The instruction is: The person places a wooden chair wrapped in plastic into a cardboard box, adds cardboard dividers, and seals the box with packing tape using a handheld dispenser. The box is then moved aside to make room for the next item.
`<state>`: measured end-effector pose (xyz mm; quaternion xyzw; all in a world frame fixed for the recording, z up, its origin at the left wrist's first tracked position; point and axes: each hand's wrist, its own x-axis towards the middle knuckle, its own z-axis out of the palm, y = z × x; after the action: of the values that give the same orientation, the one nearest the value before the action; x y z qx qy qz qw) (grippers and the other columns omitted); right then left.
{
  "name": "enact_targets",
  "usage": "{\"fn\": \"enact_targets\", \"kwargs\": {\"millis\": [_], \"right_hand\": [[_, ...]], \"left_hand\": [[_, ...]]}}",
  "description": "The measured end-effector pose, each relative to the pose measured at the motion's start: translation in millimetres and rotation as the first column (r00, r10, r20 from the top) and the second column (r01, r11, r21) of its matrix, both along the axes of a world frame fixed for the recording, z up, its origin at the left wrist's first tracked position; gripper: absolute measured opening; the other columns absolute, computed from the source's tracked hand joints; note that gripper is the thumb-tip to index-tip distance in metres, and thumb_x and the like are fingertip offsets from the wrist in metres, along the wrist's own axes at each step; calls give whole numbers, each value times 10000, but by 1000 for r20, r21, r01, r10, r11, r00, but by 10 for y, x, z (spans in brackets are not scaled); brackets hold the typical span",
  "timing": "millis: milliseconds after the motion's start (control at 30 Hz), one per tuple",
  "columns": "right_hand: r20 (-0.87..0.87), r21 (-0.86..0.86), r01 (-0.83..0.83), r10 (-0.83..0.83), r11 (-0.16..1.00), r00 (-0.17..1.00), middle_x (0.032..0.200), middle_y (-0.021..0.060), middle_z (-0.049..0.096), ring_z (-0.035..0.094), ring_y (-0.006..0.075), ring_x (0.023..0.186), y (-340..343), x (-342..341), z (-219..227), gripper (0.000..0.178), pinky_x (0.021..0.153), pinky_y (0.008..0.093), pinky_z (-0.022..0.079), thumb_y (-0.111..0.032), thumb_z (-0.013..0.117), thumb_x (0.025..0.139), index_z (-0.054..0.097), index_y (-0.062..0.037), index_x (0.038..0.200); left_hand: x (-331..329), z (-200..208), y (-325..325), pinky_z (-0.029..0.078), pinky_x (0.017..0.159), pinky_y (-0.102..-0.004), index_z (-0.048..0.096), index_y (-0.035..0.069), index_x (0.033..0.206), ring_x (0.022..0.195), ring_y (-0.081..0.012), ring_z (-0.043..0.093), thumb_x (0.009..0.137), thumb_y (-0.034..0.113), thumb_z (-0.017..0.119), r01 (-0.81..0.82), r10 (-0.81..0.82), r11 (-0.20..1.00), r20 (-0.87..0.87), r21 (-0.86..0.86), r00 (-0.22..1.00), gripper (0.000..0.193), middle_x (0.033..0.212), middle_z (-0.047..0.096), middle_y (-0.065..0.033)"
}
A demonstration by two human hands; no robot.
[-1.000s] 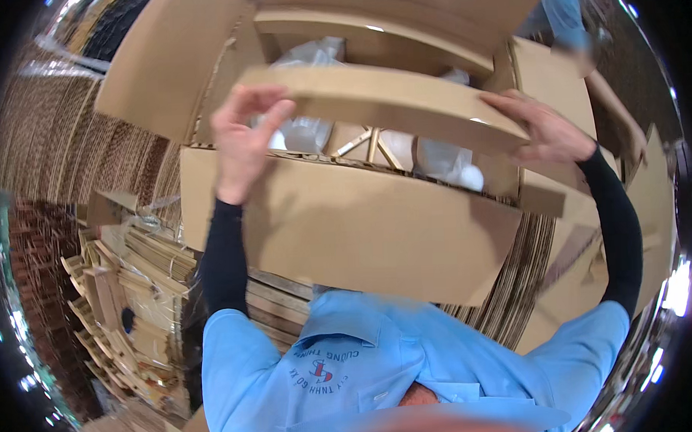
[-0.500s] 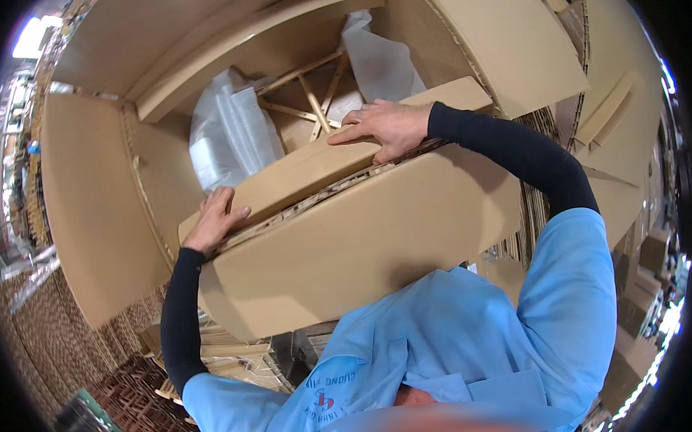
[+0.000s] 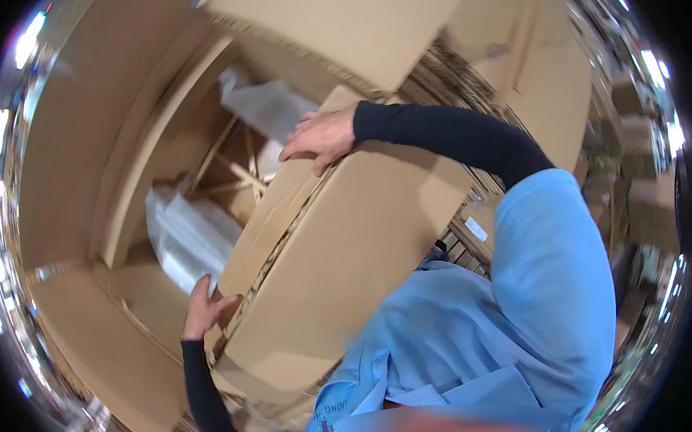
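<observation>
Cardboard box (image 3: 362, 238) fills the middle of your view, tilted, its near wall against your blue shirt (image 3: 517, 309) and its mouth open toward the far left. On the left, a broad outer flap (image 3: 83, 332) lies folded out, so that side is open and wide. Your left hand (image 3: 204, 308) sits at the near-left corner, fingers curled round the edge of the inner flap (image 3: 277, 218), thumb on its face. Just beyond it, clear plastic bags (image 3: 190, 237) lie in the cells of a crossed cardboard divider (image 3: 234, 170), with bare room around them inside. Moving right, your right hand (image 3: 320, 137) lies flat on the flap's far end, fingers spread and pressing down. Above it another flap (image 3: 339, 26) stands up. On the far right, stacked cardboard (image 3: 539, 80) crowds close to that wall.
</observation>
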<state>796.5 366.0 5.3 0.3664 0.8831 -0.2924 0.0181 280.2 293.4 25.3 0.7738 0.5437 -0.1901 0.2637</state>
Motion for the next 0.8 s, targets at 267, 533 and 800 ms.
{"fn": "enact_targets", "kwargs": {"millis": [267, 533, 800], "right_hand": [[92, 0, 94, -94, 996, 991, 1382, 144, 566, 470, 343, 1335, -340, 177, 577, 770, 1119, 550, 284, -420, 807, 779, 525, -130, 1435], [-865, 328, 935, -441, -136, 240, 1235, 172, 643, 613, 327, 1135, -1362, 2631, 745, 526, 979, 439, 491, -274, 813, 761, 653, -65, 1216], [191, 393, 917, -970, -67, -153, 1220, 242, 679, 665, 380, 1127, -1597, 4930, -415, 711, 956, 483, 527, -599, 682, 810, 664, -14, 1213]], "left_hand": [[1112, -57, 256, 348, 1149, -368, 378, -69, 1485, 1405, -314, 431, 957, 399, 678, -46, 129, 930, 208, -365, 970, 767, 1516, 443, -241], [2342, 420, 575, 318, 1172, -416, 398, -18, 1497, 1450, -311, 381, 1023, 302, 596, -249, 84, 963, 764, 102, 640, 605, 1568, 391, -211], [4536, 331, -320, 244, 1190, -549, 585, 3, 925, 1413, -424, 370, 875, 314, 742, -12, -445, 736, 498, 677, 744, 352, 1553, 392, -216]]}}
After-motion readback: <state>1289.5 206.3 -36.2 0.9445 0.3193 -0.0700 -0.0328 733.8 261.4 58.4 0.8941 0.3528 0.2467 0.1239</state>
